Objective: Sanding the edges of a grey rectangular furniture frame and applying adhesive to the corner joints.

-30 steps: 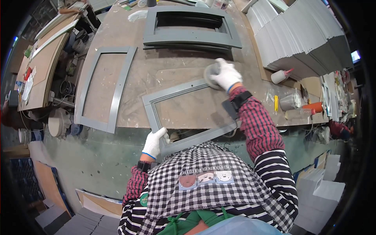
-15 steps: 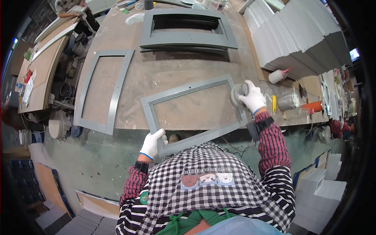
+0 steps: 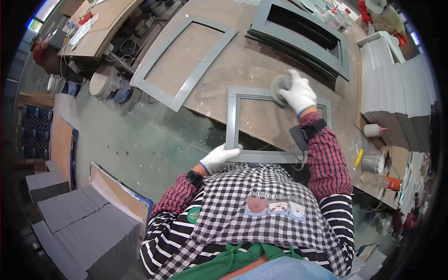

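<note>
A grey rectangular frame (image 3: 232, 122) lies in front of me, its near side hanging over the table's edge against my apron. My left hand (image 3: 217, 159), in a white glove, is closed on the near left corner of this frame. My gloved right hand (image 3: 301, 95) is wrapped round a round grey power sander (image 3: 280, 88), with a hose trailing below my wrist. The sander sits at the frame's far side; whether its pad touches the rail I cannot tell. Another grey frame (image 3: 190, 88) lies on the table to the left.
Several grey frames are stacked (image 3: 298, 30) at the back of the table (image 3: 210, 100). White panels (image 3: 396, 88) stand at the right, near a glue bottle (image 3: 373, 130), a yellow cutter (image 3: 358, 158) and a metal cup (image 3: 373, 164). Grey boards (image 3: 88, 224) are piled lower left. A person (image 3: 382, 14) is at the far right.
My view has turned, swinging the table round. The sander in my right hand has moved from the frame's right end to its far side. My left hand keeps its hold on the corner.
</note>
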Demonstrator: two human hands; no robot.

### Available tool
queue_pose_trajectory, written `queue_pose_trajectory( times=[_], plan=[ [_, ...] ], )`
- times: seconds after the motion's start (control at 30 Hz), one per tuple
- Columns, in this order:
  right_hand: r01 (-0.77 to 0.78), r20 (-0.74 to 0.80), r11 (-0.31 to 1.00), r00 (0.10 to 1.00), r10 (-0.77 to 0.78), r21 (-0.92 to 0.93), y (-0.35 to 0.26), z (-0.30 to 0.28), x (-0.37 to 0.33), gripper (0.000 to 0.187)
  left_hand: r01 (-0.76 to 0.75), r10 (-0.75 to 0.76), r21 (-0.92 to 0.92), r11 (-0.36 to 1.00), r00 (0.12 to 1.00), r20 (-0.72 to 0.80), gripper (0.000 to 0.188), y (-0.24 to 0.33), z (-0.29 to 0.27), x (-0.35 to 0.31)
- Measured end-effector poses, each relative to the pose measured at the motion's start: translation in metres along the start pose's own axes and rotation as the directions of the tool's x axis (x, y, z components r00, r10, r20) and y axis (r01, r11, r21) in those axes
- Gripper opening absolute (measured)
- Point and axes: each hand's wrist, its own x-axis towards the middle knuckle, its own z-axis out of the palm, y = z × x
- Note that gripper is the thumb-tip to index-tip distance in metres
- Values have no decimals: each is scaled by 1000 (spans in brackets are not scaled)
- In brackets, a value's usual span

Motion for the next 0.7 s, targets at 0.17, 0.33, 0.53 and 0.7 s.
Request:
queue_pose_trajectory(
  times=[0.17, 0.33, 0.53, 0.7],
  plan=[
    [258, 117, 966, 959, -259, 23, -94, 13, 4, 71, 46, -39, -143, 989, 998, 51, 47, 7, 7, 2],
    [343, 131, 939, 930, -343, 19, -130, 23, -4, 61, 7, 8, -295, 956, 999, 51, 44, 11, 21, 19],
    [438, 288, 899, 859, -424, 16, -116, 19, -69, 57, -23, 67, -751, 660, 997, 28, 90, 18, 29, 19],
    [601, 382, 798, 727, -571, 48, -84, 22, -103, 54, -3, 123, -843, 537, 990, 75, 102, 25, 34, 9]
  ],
)
